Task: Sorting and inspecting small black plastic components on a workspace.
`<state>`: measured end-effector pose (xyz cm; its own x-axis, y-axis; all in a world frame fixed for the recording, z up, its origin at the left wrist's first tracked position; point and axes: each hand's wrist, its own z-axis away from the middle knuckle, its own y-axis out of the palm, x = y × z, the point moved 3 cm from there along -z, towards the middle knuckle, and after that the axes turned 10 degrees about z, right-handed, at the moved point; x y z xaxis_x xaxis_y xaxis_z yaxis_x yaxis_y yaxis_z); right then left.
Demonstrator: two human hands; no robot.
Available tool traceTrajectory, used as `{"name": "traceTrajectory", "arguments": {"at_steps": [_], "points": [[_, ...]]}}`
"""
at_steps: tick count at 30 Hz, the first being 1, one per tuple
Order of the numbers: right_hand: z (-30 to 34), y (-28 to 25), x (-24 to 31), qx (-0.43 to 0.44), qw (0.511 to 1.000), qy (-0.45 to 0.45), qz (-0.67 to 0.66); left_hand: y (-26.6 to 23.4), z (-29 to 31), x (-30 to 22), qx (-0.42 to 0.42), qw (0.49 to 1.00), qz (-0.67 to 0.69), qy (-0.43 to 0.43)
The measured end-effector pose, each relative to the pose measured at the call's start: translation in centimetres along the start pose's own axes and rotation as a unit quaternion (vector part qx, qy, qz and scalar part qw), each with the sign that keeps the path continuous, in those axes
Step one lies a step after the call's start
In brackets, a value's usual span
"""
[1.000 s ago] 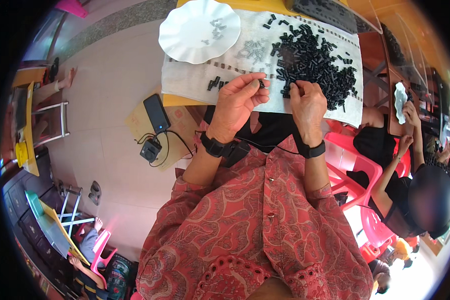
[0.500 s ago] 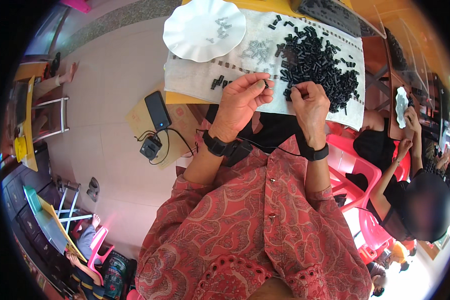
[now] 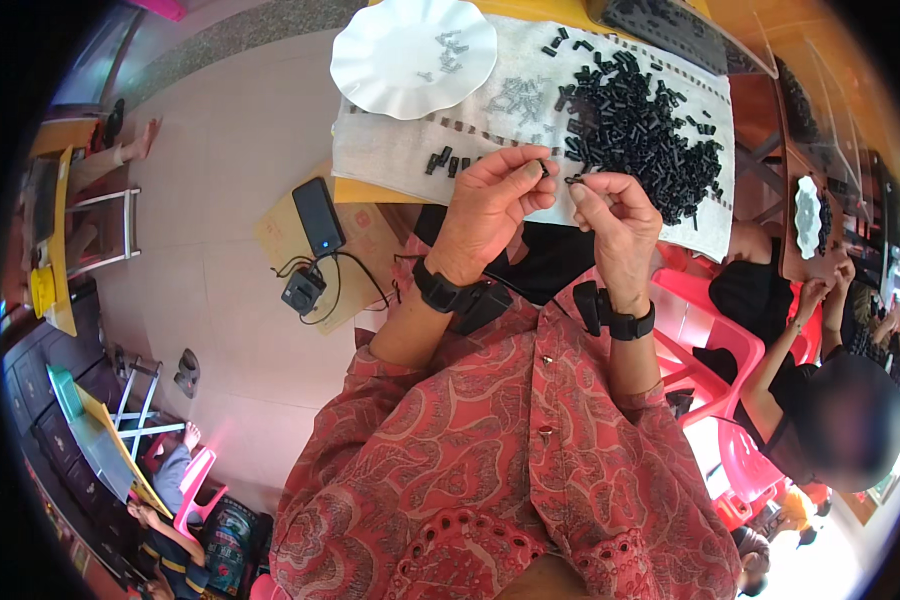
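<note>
My left hand [image 3: 495, 205] pinches a small black plastic piece [image 3: 544, 170] between thumb and fingertips. Close by on its right, my right hand [image 3: 618, 215] grips another small black piece [image 3: 573, 181] by thumb and forefinger. Both hands hover over the near edge of a white towel [image 3: 390, 150]. A large heap of small black plastic pieces [image 3: 645, 130] spreads beyond my right hand. Clear small parts [image 3: 519, 98] lie in a loose pile left of it. Several black pieces [image 3: 445, 160] sit apart, beside my left hand. What kind of parts they are, I cannot tell.
A white wavy-rimmed plate [image 3: 370, 75] with some clear parts stands at the far left of the table. A grey tray [image 3: 660, 35] lies at the back right. On the floor are a power bank [image 3: 317, 217] and a cabled device [image 3: 304, 291]. Another person sits at right.
My right hand has drawn back slightly from the heap's edge, and a black piece now shows at its fingertips. My left hand still holds its piece.
</note>
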<state>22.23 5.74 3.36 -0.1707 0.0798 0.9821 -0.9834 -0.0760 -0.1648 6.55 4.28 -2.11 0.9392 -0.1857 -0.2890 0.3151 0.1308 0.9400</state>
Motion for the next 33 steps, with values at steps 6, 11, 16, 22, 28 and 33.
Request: {"name": "traceTrajectory", "arguments": {"at_steps": [6, 11, 16, 22, 28, 33], "points": [[0.2, 0.8, 0.1, 0.013, 0.999, -0.020, -0.027, 0.2, 0.1, 0.3, 0.024, 1.000, 0.008, 0.001], [0.4, 1.1, 0.2, 0.020, 0.999, -0.042, -0.009, 0.3, 0.0, 0.5, 0.037, 0.998, 0.042, -0.003], [0.4, 1.3, 0.1, 0.017, 0.993, -0.106, 0.054, 0.0, -0.1, 0.6, 0.027, 0.998, 0.054, -0.008], [0.3, 1.9, 0.4, 0.012, 0.991, -0.130, 0.038, -0.1, -0.2, 0.9, 0.026, 0.998, 0.056, -0.002], [0.4, 2.3, 0.7, -0.001, 0.993, -0.115, 0.013, -0.2, -0.2, 1.0, 0.027, 0.998, 0.061, 0.002], [0.4, 2.3, 0.1, -0.043, 0.986, -0.141, 0.075, -0.1, -0.1, 1.1, 0.031, 0.998, 0.059, 0.014]]}}
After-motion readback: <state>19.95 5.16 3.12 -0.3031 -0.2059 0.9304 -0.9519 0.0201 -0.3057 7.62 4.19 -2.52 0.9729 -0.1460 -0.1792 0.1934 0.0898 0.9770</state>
